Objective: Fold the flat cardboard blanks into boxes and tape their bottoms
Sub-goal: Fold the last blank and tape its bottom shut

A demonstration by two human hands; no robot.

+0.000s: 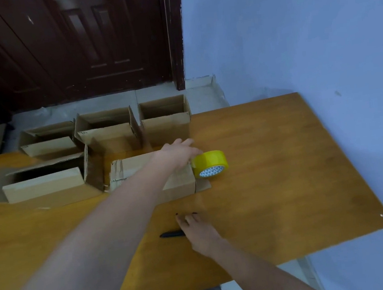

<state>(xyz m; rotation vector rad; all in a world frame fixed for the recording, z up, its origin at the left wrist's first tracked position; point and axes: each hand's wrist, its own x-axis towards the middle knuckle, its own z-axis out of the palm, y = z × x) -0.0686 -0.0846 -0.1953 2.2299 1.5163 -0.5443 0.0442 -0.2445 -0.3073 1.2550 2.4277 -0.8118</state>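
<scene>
A closed cardboard box (180, 184) lies in the middle of the wooden table (284, 170). My left hand (177, 156) reaches across the top of this box and grips a yellow tape roll (210, 164), which stands on edge against the box's right end. My right hand (196, 230) rests flat on the table nearer to me, fingers spread. Its palm covers the right end of a slim black pen-like tool (171, 234), and it holds nothing.
An open box (44, 185) lies on its side at the left. Three more folded boxes (49, 143) (107, 130) (166, 121) stand in a row along the far edge. A dark door (78, 43) and a blue wall (293, 38) lie beyond.
</scene>
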